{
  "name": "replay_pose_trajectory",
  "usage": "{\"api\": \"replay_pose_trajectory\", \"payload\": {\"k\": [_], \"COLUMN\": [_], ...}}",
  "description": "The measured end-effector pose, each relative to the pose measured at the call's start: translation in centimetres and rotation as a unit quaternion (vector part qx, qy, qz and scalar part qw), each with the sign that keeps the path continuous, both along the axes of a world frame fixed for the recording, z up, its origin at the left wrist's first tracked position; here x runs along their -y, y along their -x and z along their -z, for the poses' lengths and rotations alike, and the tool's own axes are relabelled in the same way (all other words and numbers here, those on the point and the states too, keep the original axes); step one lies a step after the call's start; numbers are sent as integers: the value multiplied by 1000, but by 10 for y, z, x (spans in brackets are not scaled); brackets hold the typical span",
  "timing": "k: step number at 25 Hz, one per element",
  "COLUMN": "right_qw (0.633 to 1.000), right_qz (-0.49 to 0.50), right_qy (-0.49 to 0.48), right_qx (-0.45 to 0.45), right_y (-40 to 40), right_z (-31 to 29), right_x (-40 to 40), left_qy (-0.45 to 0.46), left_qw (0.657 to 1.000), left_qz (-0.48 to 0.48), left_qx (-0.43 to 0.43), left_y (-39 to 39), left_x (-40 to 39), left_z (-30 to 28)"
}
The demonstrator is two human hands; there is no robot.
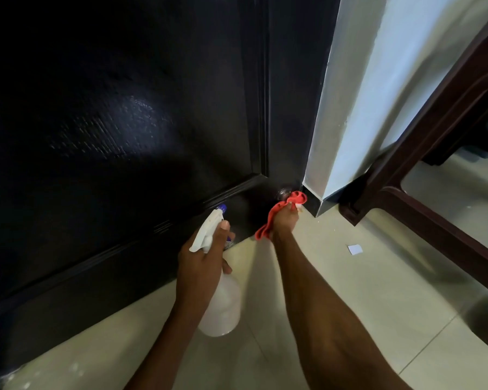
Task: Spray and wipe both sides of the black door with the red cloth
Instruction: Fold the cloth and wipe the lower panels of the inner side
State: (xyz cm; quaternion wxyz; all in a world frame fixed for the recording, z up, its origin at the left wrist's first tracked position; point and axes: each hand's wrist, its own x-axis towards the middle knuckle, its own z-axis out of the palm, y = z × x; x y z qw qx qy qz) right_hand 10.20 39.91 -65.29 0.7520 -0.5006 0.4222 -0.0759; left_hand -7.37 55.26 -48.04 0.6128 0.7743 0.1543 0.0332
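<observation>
- The black door (124, 136) stands ahead of both hands, its bottom corner at the right hand; wipe that low panel in overlapping strokes toward the edge.
- The spray bottle (219, 302) hangs gripped in the left hand (200, 266), nozzle facing the door; mist lightly before wiping.
- The red cloth (279, 212) is bunched in the right hand (285, 220); spreading it flat would likely cover more.

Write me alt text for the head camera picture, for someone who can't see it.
Seen from above, the right hand presses a red cloth against the bottom corner of a black door, while the left hand holds a white spray bottle beside it. A pale tiled floor and dark wooden furniture lie to the right.
</observation>
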Motion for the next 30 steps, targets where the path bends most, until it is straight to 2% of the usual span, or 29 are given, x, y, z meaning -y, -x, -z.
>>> {"api": "replay_pose_trajectory", "payload": {"k": [3,5,7,10,16,18,21,25,30], "right_qw": [1000,997,994,996,996,998,997,990,970], "right_qz": [11,-12,-30,-2,43,34,28,54,105], "right_qy": [4,-28,-11,42,59,45,-5,-8,66], "right_qx": [12,77,102,74,45,39,77,127,207], "right_y": [28,54,63,44,1,0,24,47,20], "right_z": [0,-9,-9,-3,-5,10,12,-61,-191], "right_x": [-58,-98,-113,-74,20,12,-46,-112,-80], "left_qy": [6,3,-3,4,9,9,9,0,4], "left_qw": [1000,999,999,1000,1000,1000,999,997,994], "left_qz": [0,-23,-32,-7,-18,-13,-25,-60,-50], "left_qx": [15,21,20,17,4,18,24,37,94], "left_y": [-1,-3,-5,2,16,16,21,40,51], "left_x": [4,1,-4,-8,-27,-34,-46,-63,-69], "left_z": [-4,-4,-3,-1,1,0,-6,-36,-104]}}
